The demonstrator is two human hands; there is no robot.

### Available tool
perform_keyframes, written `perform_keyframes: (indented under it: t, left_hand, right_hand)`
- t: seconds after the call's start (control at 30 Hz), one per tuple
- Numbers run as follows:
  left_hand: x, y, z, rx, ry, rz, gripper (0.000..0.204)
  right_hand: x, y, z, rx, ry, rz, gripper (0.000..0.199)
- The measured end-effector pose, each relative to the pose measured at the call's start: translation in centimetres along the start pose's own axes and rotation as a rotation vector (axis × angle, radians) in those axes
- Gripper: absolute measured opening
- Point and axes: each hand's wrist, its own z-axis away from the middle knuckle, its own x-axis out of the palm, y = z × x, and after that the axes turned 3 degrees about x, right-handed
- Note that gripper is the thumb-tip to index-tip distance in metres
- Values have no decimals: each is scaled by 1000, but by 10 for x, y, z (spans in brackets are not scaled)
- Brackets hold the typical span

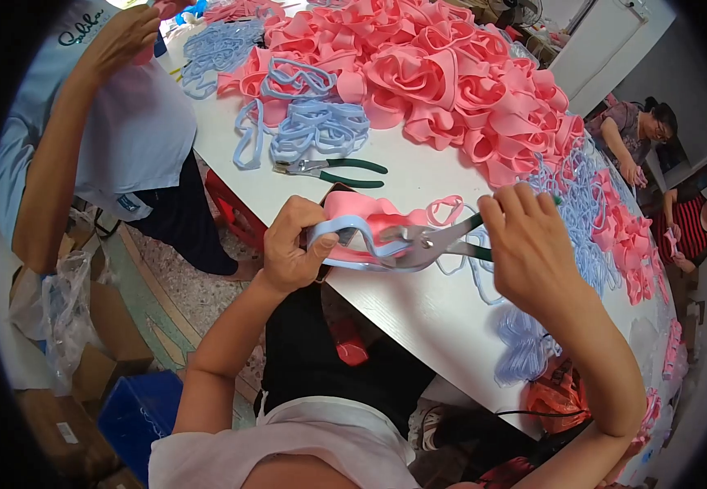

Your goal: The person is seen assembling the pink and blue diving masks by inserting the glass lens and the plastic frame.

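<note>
My left hand (295, 244) is closed round one end of a swim goggle (343, 224), made of a light blue rim and a soft pink skirt, held above the table's near edge. In my right hand (528, 248) is a pair of pliers (427, 243) with dark green handles, gripped from the right. The steel jaws overlap the goggle's right part; whether they are clamped on the rim cannot be seen. Just beyond, a second pair of green-handled pliers (333, 169) lies on the white table (418, 306).
A big heap of pink soft skirts (427, 77) covers the table's far side. Blue rims (321, 129) lie left of it, more blue pieces (569, 204) to the right. A co-worker (117, 122) stands at the left; two others sit far right. Below left are cartons and a blue bin (137, 420).
</note>
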Motion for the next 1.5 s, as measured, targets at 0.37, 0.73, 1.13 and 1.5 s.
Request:
perform_keyframes:
  t: [0.37,0.73,1.13,1.5]
  left_hand:
    - [-5,7,-15,192,-180,-35,26]
    - [-2,2,-9,126,-175,-62,25]
    - [-8,-3,0,-215,83,222,21]
    - [-17,-7,3,-208,104,195,23]
  right_hand:
    - [-20,1,-18,-280,140,396,8]
    - [-5,6,-19,-217,179,402,10]
    - [12,21,37,227,6,-181,26]
    - [38,11,52,244,-55,-438,29]
